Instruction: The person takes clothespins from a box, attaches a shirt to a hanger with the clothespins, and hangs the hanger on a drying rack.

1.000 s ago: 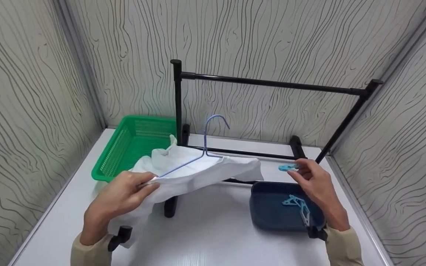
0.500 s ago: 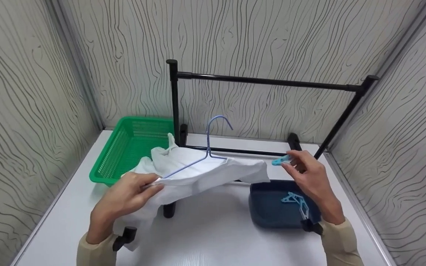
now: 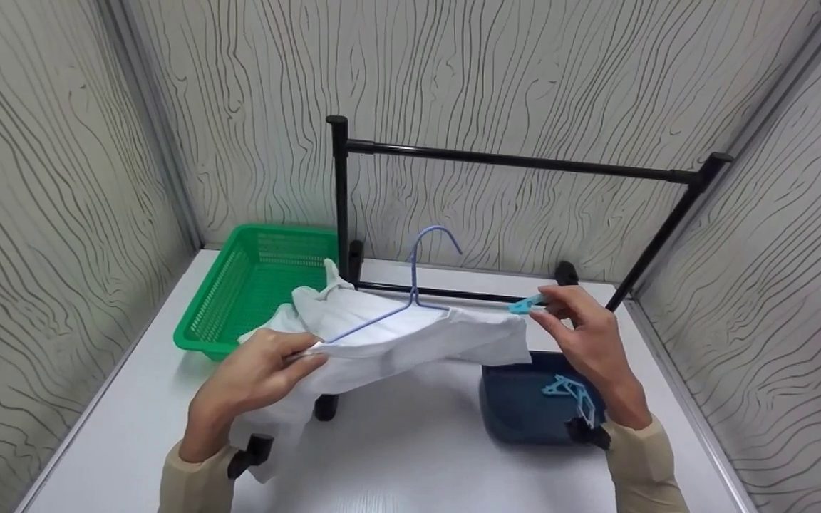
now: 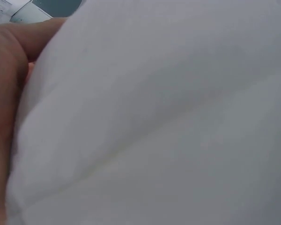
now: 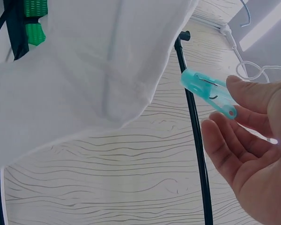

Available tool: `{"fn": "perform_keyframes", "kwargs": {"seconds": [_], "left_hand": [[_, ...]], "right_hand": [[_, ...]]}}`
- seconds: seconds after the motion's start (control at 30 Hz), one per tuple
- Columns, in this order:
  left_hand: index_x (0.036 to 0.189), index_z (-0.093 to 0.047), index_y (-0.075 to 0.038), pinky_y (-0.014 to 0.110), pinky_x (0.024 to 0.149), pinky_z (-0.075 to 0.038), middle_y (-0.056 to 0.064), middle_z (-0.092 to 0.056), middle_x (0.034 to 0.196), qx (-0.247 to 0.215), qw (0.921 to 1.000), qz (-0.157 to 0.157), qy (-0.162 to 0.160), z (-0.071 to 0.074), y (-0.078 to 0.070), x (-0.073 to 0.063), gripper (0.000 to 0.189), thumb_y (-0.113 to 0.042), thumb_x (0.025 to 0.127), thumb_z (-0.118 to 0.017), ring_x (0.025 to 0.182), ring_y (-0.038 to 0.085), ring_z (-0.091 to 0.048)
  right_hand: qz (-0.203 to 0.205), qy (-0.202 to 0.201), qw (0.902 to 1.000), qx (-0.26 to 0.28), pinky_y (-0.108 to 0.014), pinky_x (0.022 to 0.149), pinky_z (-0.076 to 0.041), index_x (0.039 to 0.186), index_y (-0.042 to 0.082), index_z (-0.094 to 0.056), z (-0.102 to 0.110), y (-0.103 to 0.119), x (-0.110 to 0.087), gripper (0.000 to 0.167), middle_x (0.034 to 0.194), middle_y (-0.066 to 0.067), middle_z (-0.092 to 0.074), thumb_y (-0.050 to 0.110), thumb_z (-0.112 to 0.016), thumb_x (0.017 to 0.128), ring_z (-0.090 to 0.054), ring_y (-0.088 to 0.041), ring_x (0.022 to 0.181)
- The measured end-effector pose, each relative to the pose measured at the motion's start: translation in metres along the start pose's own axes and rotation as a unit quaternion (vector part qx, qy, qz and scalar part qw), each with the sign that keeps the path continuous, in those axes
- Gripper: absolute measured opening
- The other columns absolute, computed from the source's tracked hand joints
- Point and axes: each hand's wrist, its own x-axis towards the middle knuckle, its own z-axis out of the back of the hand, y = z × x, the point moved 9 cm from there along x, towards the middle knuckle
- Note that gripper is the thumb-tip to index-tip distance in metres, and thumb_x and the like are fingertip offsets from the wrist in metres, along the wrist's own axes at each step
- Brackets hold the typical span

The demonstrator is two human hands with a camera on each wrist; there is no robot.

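My left hand (image 3: 257, 374) pinches the shoulder of a white garment (image 3: 396, 350) together with the arm of a blue-purple wire hanger (image 3: 414, 274) inside it. The hanger's hook sticks up out of the neckline. Thumb and forefinger of my right hand (image 3: 589, 335) pinch a light-blue clothespin (image 3: 527, 304) by its handles, its nose pointing at the garment's right shoulder. In the right wrist view the clothespin (image 5: 208, 90) is apart from the white cloth (image 5: 98, 65). White cloth (image 4: 154, 117) fills most of the left wrist view and hides part of that hand.
A black rack (image 3: 524, 162) with a high crossbar stands behind the garment. Back left is a green basket (image 3: 200, 313), partly overlapped by the cloth. Below my right hand sits a dark blue tray (image 3: 507, 420) holding several light-blue clothespins (image 3: 573, 392). Patterned walls enclose the table.
My right hand has moved left with the clothespin, closing the distance to the garment's right shoulder. The left hand, hanger and garment have shifted slightly right.
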Motion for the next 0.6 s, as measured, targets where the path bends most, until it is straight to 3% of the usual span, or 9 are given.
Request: {"fn": "perform_keyframes", "kwargs": {"seconds": [0.27, 0.6], "left_hand": [[0.076, -0.058, -0.017, 0.015, 0.052, -0.029, -0.016, -0.030, 0.062, 0.000, 0.9995, -0.029, -0.009, -0.003, -0.002, 0.005, 0.021, -0.022, 0.096, -0.065, 0.055, -0.003, -0.034], [0.086, -0.066, -0.016, 0.015, 0.052, -0.031, -0.015, -0.035, 0.062, -0.016, 0.9997, -0.016, 0.007, -0.008, -0.001, 0.007, 0.012, -0.023, 0.096, -0.065, 0.056, -0.002, -0.039]], "right_hand": [[0.016, -0.006, 0.9999, 0.002, -0.007, 0.075, -0.047, 0.108, 0.004, -0.068, 0.002, 0.006, -0.001, 0.041, 0.092, -0.003, -0.063, -0.008, -0.081, 0.071, -0.060, -0.003, 0.079], [0.037, 0.025, 0.9990, -0.002, -0.007, 0.074, -0.044, 0.104, 0.006, -0.068, -0.001, 0.016, 0.002, 0.033, 0.089, -0.003, -0.064, -0.004, -0.080, 0.075, -0.059, -0.003, 0.076]]}}
